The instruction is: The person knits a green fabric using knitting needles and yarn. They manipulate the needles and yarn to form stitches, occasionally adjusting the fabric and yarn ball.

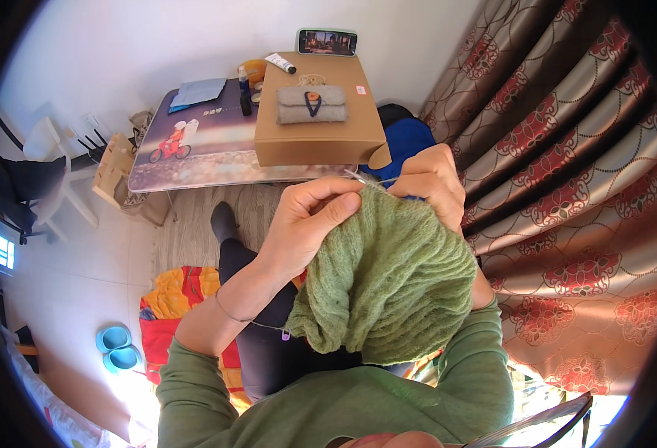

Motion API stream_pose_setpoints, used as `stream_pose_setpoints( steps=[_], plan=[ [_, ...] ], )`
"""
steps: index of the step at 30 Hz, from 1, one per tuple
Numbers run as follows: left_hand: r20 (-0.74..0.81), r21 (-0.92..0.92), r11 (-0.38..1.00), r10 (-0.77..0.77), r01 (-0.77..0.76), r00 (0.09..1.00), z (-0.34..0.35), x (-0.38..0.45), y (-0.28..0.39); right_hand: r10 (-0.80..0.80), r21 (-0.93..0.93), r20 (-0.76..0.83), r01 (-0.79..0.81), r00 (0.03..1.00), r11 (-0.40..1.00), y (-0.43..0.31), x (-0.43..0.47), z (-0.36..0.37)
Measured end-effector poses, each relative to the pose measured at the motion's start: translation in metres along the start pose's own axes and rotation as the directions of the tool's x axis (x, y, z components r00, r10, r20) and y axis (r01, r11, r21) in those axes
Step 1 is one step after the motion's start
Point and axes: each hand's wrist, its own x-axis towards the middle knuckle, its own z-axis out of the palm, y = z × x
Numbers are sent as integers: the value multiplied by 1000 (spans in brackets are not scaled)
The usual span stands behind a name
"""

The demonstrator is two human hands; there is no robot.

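Green knitted fabric point(390, 274) hangs in folds from both hands over my lap. My left hand point(317, 218) pinches its top edge and a thin knitting needle point(355, 176) between thumb and fingers. At the upper right of the fabric, my right hand point(432, 182) is curled closed, with green yarn running between the two hands; its fingertips are partly hidden. A small purple stitch marker point(286, 335) dangles at the fabric's lower left, near a thin strand by my left forearm.
Ahead stands a low printed table point(205, 168) with a cardboard box point(320, 134) carrying a grey felt pouch point(311, 105), a tube point(279, 63) and a propped phone point(327, 42). Patterned curtains point(574, 224) hang at right. Blue clogs point(118, 350) lie on the floor at left.
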Motion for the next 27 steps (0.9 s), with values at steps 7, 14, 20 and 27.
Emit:
stream_pose_setpoints(
  steps=[7,14,20,27],
  plan=[
    [41,-288,956,-45,55,998,0,1,6,-57,92,111,47,992,995,7,-2,1],
    [117,-391,905,-133,168,984,-1,2,7,-25,32,211,18,977,999,0,-1,-3],
    [80,-403,908,-89,114,993,-4,2,9,-42,11,186,40,982,999,-12,8,-8],
    [129,-407,900,-113,157,985,0,2,10,-101,7,156,101,983,995,-1,2,-1]
  ],
)
